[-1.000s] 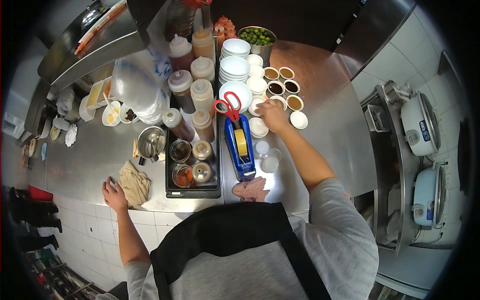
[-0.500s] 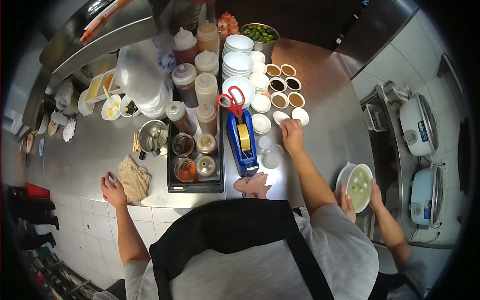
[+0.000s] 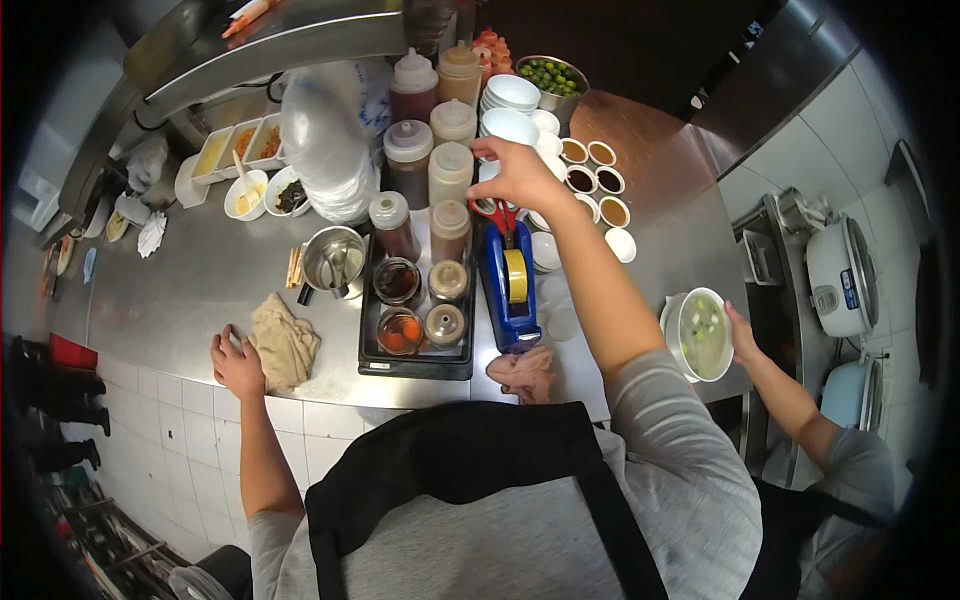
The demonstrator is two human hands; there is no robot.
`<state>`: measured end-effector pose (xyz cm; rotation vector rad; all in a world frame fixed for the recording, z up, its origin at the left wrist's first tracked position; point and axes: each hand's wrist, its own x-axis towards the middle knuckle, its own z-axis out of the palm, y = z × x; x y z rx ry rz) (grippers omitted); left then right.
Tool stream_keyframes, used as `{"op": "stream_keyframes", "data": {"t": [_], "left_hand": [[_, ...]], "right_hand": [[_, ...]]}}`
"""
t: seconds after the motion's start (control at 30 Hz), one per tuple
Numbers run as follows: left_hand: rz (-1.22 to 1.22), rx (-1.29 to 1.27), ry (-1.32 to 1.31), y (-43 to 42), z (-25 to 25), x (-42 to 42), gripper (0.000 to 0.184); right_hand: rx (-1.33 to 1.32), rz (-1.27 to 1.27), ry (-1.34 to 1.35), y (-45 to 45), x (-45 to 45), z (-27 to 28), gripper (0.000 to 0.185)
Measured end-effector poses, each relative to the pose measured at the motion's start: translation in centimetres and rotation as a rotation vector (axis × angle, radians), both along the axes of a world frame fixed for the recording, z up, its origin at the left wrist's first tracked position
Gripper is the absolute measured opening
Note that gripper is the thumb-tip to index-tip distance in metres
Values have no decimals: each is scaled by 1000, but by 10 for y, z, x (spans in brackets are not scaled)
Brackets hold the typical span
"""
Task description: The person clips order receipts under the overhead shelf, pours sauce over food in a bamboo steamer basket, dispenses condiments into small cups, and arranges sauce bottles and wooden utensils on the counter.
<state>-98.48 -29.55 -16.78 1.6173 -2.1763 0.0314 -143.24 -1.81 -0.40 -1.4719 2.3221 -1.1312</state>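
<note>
My right hand [image 3: 522, 172] is raised over the red-handled scissors [image 3: 508, 222], its thumb and fingers apart. Its fingertips come close to a pale squeeze bottle [image 3: 451, 172]; I cannot tell whether they touch. Below it, a blue tape dispenser [image 3: 512, 285] with yellow tape stands beside the black tray [image 3: 418, 366] of squeeze bottles and jars. My left hand [image 3: 238, 368] rests at the counter's front edge with fingers spread, next to a crumpled tan cloth [image 3: 283, 342]. Part of the white bowl stacks [image 3: 510, 125] is hidden behind my right hand.
Several small sauce cups [image 3: 580, 180] sit at the right. Another person's hand [image 3: 741, 334] holds a bowl of soup [image 3: 705, 337] by the counter's right end. A metal pot [image 3: 334, 262], a pink cloth [image 3: 522, 375] and a pot of green limes [image 3: 553, 78] also stand or lie here.
My right hand has left the small white cups and moved left and up toward the squeeze bottles. My left hand stays by the cloth. The view has shifted slightly.
</note>
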Motion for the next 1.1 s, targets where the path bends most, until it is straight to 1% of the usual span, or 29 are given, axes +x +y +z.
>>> {"op": "stream_keyframes", "data": {"t": [0.07,0.17,0.2,0.23,0.27,0.3,0.33,0.4,0.5,0.57,0.6,0.63,0.7,0.73,0.77,0.8,0.83,0.87,0.93,0.97,1.0,1.03,1.07,1.1], "left_hand": [[0,9,6,3,3,-1,44],[4,16,11,5,6,-1,44],[10,20,12,5,6,-3,44],[1,5,11,4,5,-3,44],[0,2,12,5,5,-3,44],[-3,-2,13,6,7,-4,44],[-8,-7,14,6,7,-3,44],[-4,-13,10,4,3,-2,43],[-18,-22,28,3,6,-1,43],[-68,-42,47,-1,0,2,43],[-48,-27,34,1,2,0,44],[-43,-34,7,-1,0,1,44],[-34,-28,-1,0,5,-3,44],[-18,-15,-10,5,7,-3,44],[-13,-9,-23,6,5,-2,44],[-4,-5,-35,3,4,-1,43],[0,-2,-48,0,2,-1,43],[-6,-12,-54,-2,0,0,42],[-8,-36,-61,-5,-5,3,42],[6,-34,-66,-6,-6,3,41],[-8,-30,-69,-7,-5,2,41],[-12,-25,-70,-8,-5,2,41],[-7,-18,-73,-8,-5,4,41],[4,-19,-79,-7,-5,3,41]], "right_hand": [[305,48,-7,-28,4,9,73],[303,81,98,-33,-8,10,78],[192,131,-13,-25,-14,20,76],[173,104,-92,-23,-30,24,75],[133,12,-141,-19,-36,39,70],[38,-31,-165,-25,-60,36,58],[-34,-153,-202,-34,-67,45,52],[-273,-150,-356,-59,-92,34,54],[-215,-34,-596,-106,-133,-8,48],[-222,86,-641,-119,-128,-20,45],[-287,104,-708,-120,-118,-20,41],[-309,107,-663,-124,-123,-24,43],[-387,-27,-568,-123,-119,-22,51],[-586,-125,-625,-122,-116,-24,58],[-725,-184,-624,-119,-110,-20,63],[-866,-220,-607,-105,-90,3,64],[-998,-208,-629,-105,-106,1,58],[-1147,-121,-648,-94,-108,13,55],[-1394,-130,-558,-54,-96,54,55],[-1424,-184,-449,-34,-104,67,54],[-1390,-255,-433,-6,-102,81,54],[-1463,-192,-514,18,-87,105,33],[-1340,-85,-500,45,-81,117,61],[-1124,-174,-513,73,-83,125,55]]}}
